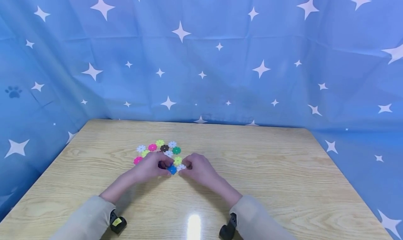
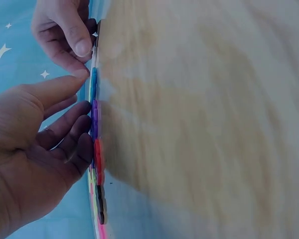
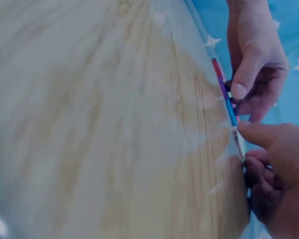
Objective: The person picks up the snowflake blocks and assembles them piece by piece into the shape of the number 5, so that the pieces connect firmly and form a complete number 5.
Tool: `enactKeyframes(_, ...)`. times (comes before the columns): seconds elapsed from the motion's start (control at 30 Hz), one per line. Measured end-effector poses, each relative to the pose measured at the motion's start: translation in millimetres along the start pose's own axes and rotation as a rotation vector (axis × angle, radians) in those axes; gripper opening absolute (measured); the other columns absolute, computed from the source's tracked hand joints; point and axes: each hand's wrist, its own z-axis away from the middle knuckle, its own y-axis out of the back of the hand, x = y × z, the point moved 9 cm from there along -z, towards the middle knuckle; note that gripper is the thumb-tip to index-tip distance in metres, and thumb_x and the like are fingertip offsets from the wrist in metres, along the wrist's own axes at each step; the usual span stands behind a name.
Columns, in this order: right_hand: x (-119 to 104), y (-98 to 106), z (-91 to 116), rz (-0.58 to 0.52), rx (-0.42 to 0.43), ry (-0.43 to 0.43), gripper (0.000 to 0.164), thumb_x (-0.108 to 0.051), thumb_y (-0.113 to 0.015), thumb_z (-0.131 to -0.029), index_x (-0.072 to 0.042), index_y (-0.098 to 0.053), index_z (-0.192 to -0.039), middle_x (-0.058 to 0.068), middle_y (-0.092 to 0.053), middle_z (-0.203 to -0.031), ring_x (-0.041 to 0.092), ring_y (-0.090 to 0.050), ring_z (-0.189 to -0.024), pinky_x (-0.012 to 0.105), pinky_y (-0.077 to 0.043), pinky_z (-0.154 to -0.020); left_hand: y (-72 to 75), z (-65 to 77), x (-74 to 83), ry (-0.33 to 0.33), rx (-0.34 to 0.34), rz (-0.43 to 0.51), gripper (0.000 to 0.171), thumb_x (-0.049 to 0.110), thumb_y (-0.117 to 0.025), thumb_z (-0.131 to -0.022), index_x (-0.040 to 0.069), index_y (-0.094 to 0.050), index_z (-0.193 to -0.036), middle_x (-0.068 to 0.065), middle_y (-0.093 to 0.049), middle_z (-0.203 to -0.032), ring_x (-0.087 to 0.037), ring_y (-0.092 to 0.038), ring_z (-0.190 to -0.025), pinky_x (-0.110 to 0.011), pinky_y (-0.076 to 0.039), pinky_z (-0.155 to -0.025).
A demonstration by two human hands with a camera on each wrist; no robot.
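Thin, notched plastic snowflake discs lie in a flat cluster on the table. My left hand (image 1: 150,167) is at the cluster's near side, pinching a blue snowflake disc (image 1: 172,169) between thumb and fingers. Its other fingers touch a purple disc (image 2: 94,118) beside a red disc (image 2: 99,162) in the left wrist view. Just right of the blue disc, my right hand (image 1: 200,168) pinches a white snowflake disc (image 1: 181,167) at its right edge. The blue and white discs sit edge to edge; whether they interlock cannot be seen. My left hand covers part of the cluster.
Behind the hands lie pink (image 1: 152,147), yellow-green (image 1: 160,142), black (image 1: 164,148), green (image 1: 176,150) and pale discs (image 1: 141,148). The wooden table (image 1: 267,170) ends at a blue star-patterned curtain (image 1: 201,58).
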Motion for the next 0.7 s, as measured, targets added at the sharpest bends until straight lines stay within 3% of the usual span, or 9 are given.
enactKeyframes(0.07, 1.4, -0.1, 0.3, 0.002, 0.011, -0.012, 0.015, -0.019, -0.081, -0.09, -0.009, -0.07, -0.086, -0.003, -0.048, -0.077, 0.013, -0.044, -0.074, 0.028, -0.039, -0.069, -0.6, -0.9, -1.1, 0.007, 0.005, -0.017, 0.03, 0.001, -0.081, -0.085, -0.007, -0.072, -0.113, -0.004, -0.07, -0.092, -0.014, -0.064, -0.085, -0.025, -0.056, -0.074)
enactKeyframes(0.17, 3.1, 0.3, 0.5, 0.004, 0.023, -0.026, 0.019, -0.018, -0.081, -0.089, -0.005, -0.076, -0.103, -0.002, -0.055, -0.084, 0.014, -0.049, -0.078, 0.029, -0.045, -0.073, -0.8, -2.3, 0.0, -0.009, 0.013, -0.053, 0.028, 0.001, -0.082, -0.085, -0.006, -0.073, -0.11, -0.004, -0.068, -0.092, -0.014, -0.063, -0.084, -0.025, -0.056, -0.074)
enactKeyframes(0.5, 7.9, 3.3, 2.6, -0.028, 0.01, -0.059, 0.022, -0.015, -0.085, -0.085, -0.008, -0.071, -0.1, -0.003, -0.061, -0.09, 0.012, -0.056, -0.081, 0.028, -0.051, -0.073, -5.2, -6.1, 6.8, -0.019, -0.025, -0.144, 0.012, 0.002, -0.08, -0.086, 0.0, -0.078, -0.098, 0.002, -0.062, -0.083, -0.013, -0.053, -0.079, -0.025, -0.049, -0.068)
enactKeyframes(0.7, 14.4, 10.4, 8.3, -0.099, 0.032, -0.09, 0.016, -0.008, -0.08, -0.087, -0.008, -0.069, -0.099, -0.003, -0.065, -0.086, 0.012, -0.06, -0.081, 0.028, -0.053, -0.072, -3.7, -7.2, 9.9, -0.012, -0.003, -0.169, 0.016, 0.001, -0.083, -0.083, 0.002, -0.074, -0.096, 0.0, -0.064, -0.085, -0.014, -0.059, -0.08, -0.025, -0.053, -0.07)
